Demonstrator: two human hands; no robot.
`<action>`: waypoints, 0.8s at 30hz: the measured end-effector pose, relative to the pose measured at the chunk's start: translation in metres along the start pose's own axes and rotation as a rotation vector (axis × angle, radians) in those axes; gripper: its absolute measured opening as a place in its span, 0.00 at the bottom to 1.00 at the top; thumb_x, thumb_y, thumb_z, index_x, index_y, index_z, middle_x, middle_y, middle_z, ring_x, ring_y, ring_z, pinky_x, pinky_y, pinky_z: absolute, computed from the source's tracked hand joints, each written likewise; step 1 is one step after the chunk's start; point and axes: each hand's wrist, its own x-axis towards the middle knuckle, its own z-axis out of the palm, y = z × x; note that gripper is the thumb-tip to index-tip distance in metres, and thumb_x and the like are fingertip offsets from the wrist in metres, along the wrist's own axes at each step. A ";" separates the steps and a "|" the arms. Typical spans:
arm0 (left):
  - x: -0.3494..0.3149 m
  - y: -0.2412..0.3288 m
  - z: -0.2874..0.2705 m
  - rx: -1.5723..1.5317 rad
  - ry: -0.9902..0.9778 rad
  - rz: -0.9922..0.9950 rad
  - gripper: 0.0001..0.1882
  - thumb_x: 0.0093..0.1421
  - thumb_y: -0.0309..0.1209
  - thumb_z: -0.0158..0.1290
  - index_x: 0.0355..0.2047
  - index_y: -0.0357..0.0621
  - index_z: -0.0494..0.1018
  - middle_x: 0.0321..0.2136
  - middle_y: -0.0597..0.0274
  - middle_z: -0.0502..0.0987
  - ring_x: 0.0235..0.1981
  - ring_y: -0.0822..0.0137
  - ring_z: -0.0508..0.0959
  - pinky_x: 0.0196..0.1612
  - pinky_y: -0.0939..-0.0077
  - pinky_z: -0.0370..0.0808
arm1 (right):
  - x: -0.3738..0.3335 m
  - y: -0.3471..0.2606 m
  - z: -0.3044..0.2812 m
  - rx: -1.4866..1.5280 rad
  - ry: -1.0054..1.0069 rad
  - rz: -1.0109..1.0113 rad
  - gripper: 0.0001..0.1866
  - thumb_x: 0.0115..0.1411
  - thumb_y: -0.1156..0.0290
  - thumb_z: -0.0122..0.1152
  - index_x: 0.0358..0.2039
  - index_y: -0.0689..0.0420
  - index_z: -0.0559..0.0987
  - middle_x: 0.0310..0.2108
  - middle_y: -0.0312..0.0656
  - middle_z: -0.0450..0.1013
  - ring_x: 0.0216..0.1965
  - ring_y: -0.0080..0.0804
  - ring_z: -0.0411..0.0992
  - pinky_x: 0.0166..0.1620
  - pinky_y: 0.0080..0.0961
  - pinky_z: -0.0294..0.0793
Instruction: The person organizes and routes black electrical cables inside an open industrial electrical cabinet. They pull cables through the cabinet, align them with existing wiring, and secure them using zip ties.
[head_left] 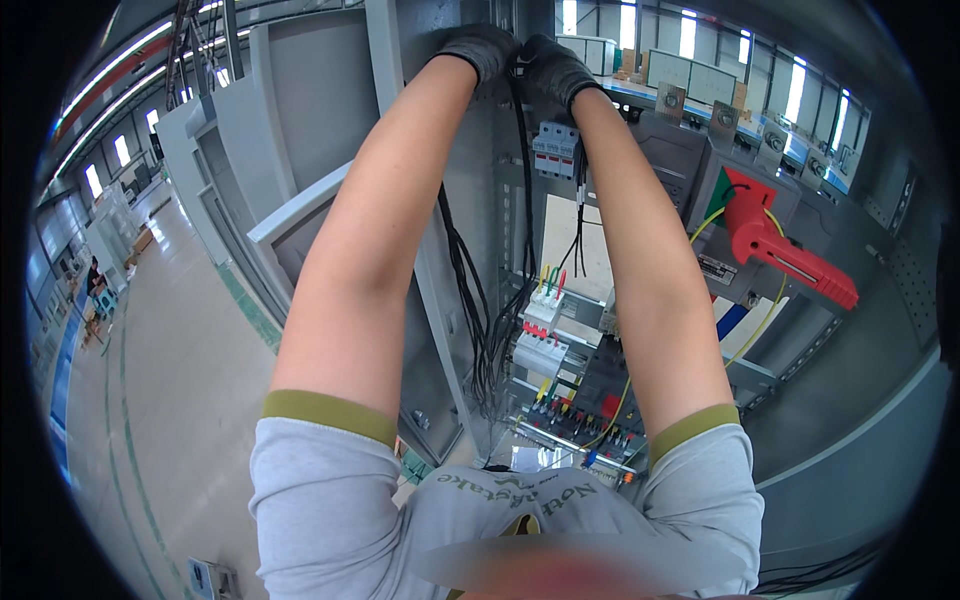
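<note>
Both my arms reach up into a grey electrical cabinet (474, 130), and dark grey gloves cover the hands. My left hand (478, 52) is closed at the top of a black cable bundle (520, 130) along the cabinet's side post. Right beside it, my right hand (553, 68) is closed around the same cables, its fingertips close to the left ones. The exact grip is partly hidden by the gloves. From between the hands the bundle hangs down. Just below my right hand sits a grey and white circuit breaker (555, 150), with thin black wires (579, 235) dangling beneath it.
To the right, a red rotary handle (790, 255) juts from a large switch, below metal busbar tabs (723, 118). Smaller breakers (540, 352) and terminals with coloured wires are lower down. More black cables (470, 290) hang beside my left arm. Open cabinet doors (310, 110) stand left.
</note>
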 end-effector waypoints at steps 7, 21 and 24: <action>-0.001 -0.001 0.007 0.054 0.040 0.079 0.20 0.63 0.40 0.39 0.51 0.52 0.72 0.53 0.56 0.72 0.52 0.55 0.73 0.55 0.61 0.69 | -0.009 -0.011 -0.007 -0.037 0.016 -0.003 0.22 0.51 0.71 0.61 0.49 0.48 0.71 0.46 0.50 0.73 0.52 0.50 0.70 0.52 0.43 0.70; 0.006 0.007 0.000 -0.020 -0.046 0.004 0.19 0.63 0.37 0.39 0.50 0.49 0.72 0.52 0.55 0.73 0.52 0.53 0.73 0.55 0.60 0.70 | -0.026 -0.023 -0.024 -0.086 0.033 0.024 0.21 0.51 0.75 0.58 0.47 0.50 0.73 0.46 0.51 0.73 0.50 0.50 0.71 0.51 0.41 0.72; -0.006 0.009 0.000 0.072 0.037 0.050 0.17 0.62 0.33 0.41 0.49 0.48 0.73 0.51 0.54 0.73 0.52 0.53 0.73 0.54 0.61 0.71 | -0.031 -0.028 -0.028 -0.097 0.060 -0.031 0.19 0.53 0.76 0.57 0.47 0.47 0.75 0.45 0.47 0.75 0.50 0.47 0.72 0.51 0.39 0.72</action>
